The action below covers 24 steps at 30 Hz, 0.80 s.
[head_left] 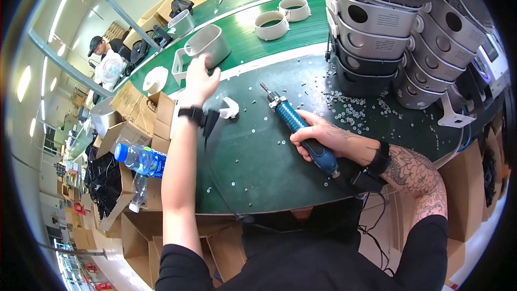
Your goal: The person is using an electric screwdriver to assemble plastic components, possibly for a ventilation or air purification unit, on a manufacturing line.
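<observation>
My right hand (326, 135) is wrapped round a blue electric screwdriver (293, 118), whose bit points up and to the left over the dark green bench. My left hand (200, 82) is stretched out at the far left, fingers apart, just in front of a grey plastic housing (210, 43) with a square handle (179, 67). The housing stands on the green conveyor; whether my fingertips touch it I cannot tell. Close to my left wrist lies a small white plastic piece (230, 109). Loose screws and small washers (350, 109) are scattered over the bench.
Tall stacks of grey housings (371, 22) fill the right side. Two pale rings (271, 25) sit on the conveyor (242, 35). Cardboard boxes (141, 105) and water bottles (141, 159) are at my left. Farther off, a person in a cap (99, 46) sits behind a white fan (111, 67).
</observation>
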Each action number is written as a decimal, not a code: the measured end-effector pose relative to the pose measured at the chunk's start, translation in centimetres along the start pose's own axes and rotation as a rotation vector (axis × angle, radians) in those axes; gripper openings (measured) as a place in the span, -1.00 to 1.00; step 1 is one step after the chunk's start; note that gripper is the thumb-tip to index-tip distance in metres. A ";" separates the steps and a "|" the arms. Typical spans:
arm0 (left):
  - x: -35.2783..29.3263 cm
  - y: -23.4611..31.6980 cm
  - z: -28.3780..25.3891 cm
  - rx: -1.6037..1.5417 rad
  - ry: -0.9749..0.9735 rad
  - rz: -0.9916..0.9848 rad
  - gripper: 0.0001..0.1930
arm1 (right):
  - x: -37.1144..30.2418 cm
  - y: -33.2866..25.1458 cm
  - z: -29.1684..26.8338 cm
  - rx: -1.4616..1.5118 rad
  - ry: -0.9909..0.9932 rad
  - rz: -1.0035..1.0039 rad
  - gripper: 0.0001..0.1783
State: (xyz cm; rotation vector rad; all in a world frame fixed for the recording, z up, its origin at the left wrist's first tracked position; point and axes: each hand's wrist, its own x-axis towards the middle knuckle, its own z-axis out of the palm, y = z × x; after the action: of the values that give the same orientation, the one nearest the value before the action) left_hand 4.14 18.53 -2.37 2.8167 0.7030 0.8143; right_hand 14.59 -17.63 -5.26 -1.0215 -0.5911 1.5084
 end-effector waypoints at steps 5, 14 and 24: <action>-8.3 6.0 -3.8 -0.046 -0.363 -0.025 -0.57 | -0.5 -0.3 -0.1 -0.006 0.018 -0.005 -0.45; -10.3 3.1 -2.7 -0.213 -0.126 -0.133 -0.65 | -0.3 -0.6 0.1 -0.009 0.013 0.047 -0.20; -10.1 0.6 -1.4 -0.760 -0.044 -0.512 -0.50 | -0.1 -0.6 0.8 0.010 0.008 0.026 -0.22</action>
State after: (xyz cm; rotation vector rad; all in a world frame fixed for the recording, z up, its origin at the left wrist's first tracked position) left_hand -3.85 13.22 -5.84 1.8643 0.8300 0.7145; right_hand 14.20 -17.44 -4.37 -1.0307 -0.5658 1.5274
